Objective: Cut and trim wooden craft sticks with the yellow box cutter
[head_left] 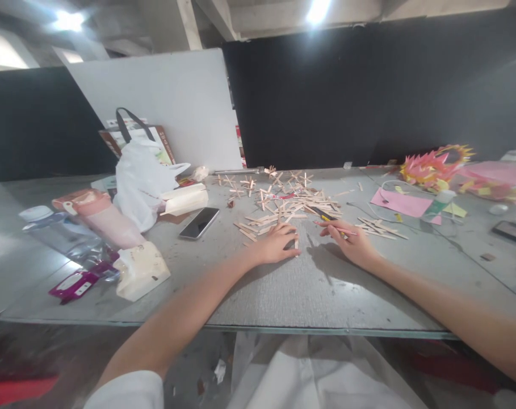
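My left hand [277, 243] rests on the grey table, its fingers curled round a short wooden craft stick [296, 244] that stands on edge. In my right hand [351, 241] is a pink pencil [342, 229], its tip pointing left toward the left hand. Just beyond both hands lies a loose pile of wooden craft sticks [313, 201]. Several star-shaped pieces of crossed sticks [251, 186] stand behind that pile. A yellow-and-black cutter [323, 215] lies at the pile's near side, close to the pencil. A smaller group of sticks [381, 228] is right of my right hand.
Left of my arms are a phone [200, 222], a tissue pack [142, 271], a pink bottle [102, 218], a clear bottle [64, 236] and a white plastic bag [138, 182]. Pink paper [405, 204], a glue bottle [440, 205] and a spiky paper craft [432, 167] lie right.
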A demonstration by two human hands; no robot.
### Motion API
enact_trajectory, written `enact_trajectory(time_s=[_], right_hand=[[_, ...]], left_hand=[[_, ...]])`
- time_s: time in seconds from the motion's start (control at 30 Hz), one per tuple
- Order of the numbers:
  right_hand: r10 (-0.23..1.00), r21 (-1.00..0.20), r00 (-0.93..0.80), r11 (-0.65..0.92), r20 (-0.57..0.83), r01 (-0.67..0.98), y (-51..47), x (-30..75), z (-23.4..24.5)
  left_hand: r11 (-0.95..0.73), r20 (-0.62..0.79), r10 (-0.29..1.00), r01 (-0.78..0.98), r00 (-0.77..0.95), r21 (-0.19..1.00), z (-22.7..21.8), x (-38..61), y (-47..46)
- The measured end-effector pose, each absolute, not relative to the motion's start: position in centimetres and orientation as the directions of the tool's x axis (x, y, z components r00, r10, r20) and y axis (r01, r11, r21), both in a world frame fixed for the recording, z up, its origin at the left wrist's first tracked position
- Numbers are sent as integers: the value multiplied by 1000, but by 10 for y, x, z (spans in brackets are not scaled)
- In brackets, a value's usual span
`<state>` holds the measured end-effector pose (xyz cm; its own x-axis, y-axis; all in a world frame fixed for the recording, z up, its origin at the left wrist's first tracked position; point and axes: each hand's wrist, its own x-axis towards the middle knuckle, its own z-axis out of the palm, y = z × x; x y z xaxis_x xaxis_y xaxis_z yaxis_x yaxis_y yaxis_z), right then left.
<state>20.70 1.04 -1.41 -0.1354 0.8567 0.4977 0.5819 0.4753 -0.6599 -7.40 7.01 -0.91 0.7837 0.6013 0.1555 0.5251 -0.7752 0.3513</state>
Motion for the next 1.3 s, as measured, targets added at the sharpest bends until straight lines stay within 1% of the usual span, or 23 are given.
enact_trajectory(time_s=[0.17,0.33,0.43,0.57,0.73,0.8,0.93,1.17,1.3], right_hand=[[844,-648,-156,500,513,574,11,207,-14],[833,-631,-187,524,521,572,10,208,-14],[828,-620,-204,533,523,576,8,208,-13],[817,-612,-218,551,534,567,7,207,-12],[796,-587,-235,579,558,566,8,208,-15],[788,-577,-243,589,566,566,8,209,-16],[769,-562,-254,612,586,557,10,211,-18],[751,-542,-277,635,599,551,10,212,-19],[748,-539,-280,639,602,550,9,211,-19]], left_hand=[[-777,182,600,513,779,365,-7,-71,66],[-789,296,594,472,748,393,-4,-70,71],[-749,345,652,502,676,432,0,-71,76],[-648,348,760,589,550,484,3,-75,80],[-622,361,782,608,508,493,3,-80,82],[-620,345,785,633,515,464,3,-80,80],[-595,239,802,697,547,401,6,-78,74],[-622,22,752,698,658,355,12,-71,67],[-644,-32,717,680,696,351,18,-70,63]])
